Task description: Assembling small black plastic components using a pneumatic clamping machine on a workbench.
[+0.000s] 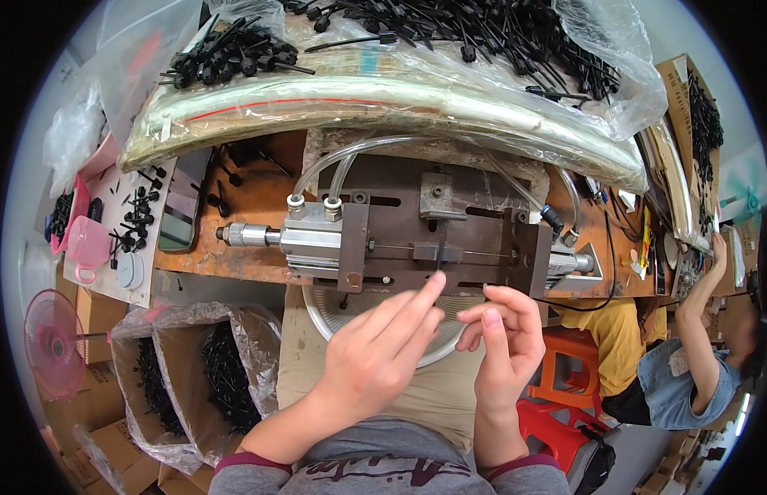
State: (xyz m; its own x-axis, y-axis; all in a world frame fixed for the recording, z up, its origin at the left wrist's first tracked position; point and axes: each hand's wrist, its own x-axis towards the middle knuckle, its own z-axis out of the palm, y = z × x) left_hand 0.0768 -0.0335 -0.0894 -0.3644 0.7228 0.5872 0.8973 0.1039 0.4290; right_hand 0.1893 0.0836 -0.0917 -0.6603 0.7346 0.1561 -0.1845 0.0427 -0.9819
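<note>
Left hand (371, 355), fingers extended, nothing visibly gripped, meets a black stem (441, 252) mid-fixture, apparently centred so opposing pneumatic cylinders (311, 247) align; right hand's (509, 355) fingers half-curl, contents unclear.

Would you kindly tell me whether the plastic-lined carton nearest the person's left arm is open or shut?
Open: black parts show inside the plastic-lined carton, uncovered from above.

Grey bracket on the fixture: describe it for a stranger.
On the wooden bench, find the brown metal fixture. Midway between its silver cylinders, toward the far edge, sits the grey bracket. Unlike those shiny cylinders, it's dull, topped by a bolt.
</note>
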